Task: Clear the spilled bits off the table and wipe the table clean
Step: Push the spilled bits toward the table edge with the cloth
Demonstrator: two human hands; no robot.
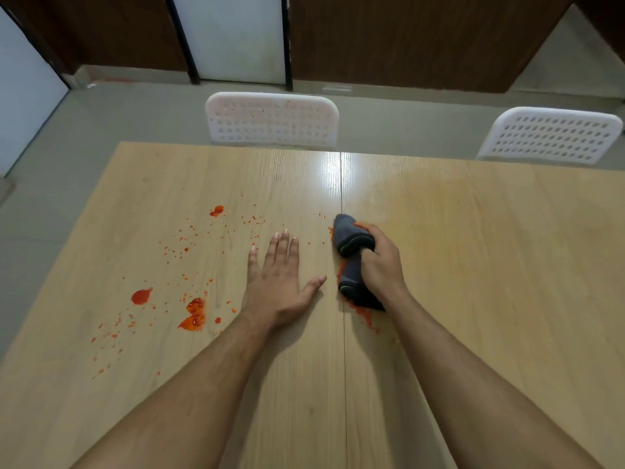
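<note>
On the wooden table (473,265) nearest me, my left hand (275,282) lies flat with fingers spread, while my right hand (380,265) grips a folded grey cloth (351,262) pressed onto orange smears. Leftward, red spilled bits (194,309) lie scattered (some wet blobs). Beyond stand two white chairs (272,120).

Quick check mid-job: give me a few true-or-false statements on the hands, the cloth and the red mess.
1. The right hand grips the dark cloth. True.
2. The left hand holds a sponge. False: it lies flat and open on the table, holding nothing.
3. Most red bits lie left of the left hand. True.
4. The cloth lies on the white chair. False: it is pressed on the table.
5. Red bits sit along the cloth's left edge. True.
</note>
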